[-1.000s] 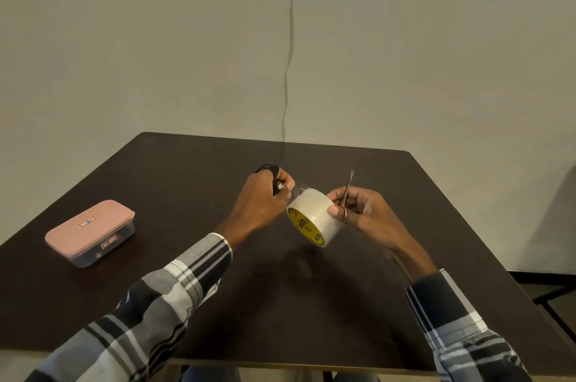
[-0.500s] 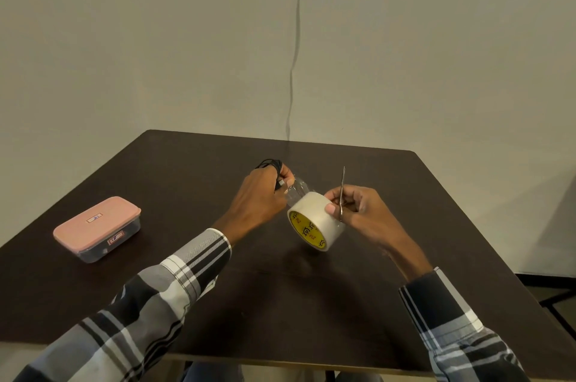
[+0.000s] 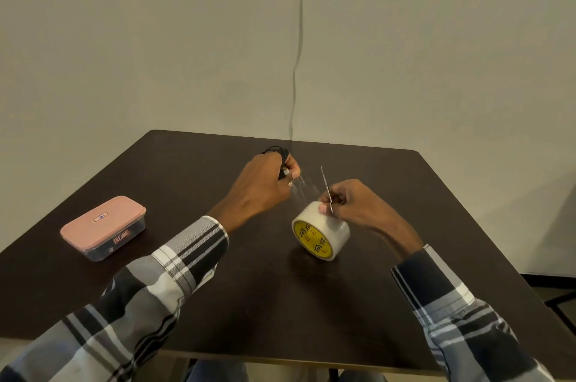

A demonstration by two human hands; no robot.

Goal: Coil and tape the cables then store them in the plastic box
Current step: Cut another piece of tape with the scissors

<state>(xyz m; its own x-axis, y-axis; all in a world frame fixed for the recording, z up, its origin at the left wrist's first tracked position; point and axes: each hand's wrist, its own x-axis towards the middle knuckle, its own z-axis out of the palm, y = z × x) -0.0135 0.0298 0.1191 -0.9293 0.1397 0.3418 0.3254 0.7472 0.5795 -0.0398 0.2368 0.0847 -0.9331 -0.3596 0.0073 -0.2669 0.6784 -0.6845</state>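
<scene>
**Tape drawn from roll to coiled cable over dark table**

The table is a dark, matte wooden square; its near edge runs under the plaid sleeves, and both forearms are cut off by the bottom of the frame. On its left side sits the box, a rounded rectangle with a pink lid closed over a clear plastic base; what lies inside is too dim to make out. Near the middle, the roll of clear tape is on its edge, its yellow printed core facing the viewer, the print too small to read. The left hand is curled around the coiled black cable, held above the table; only a few loops show past the knuckles. The right hand grips thin metal scissors, blades pointing up, handles hidden in the fingers, its thumb touching the roll's top. A glossy, nearly invisible strip stretches from roll to left fingertips.
</scene>
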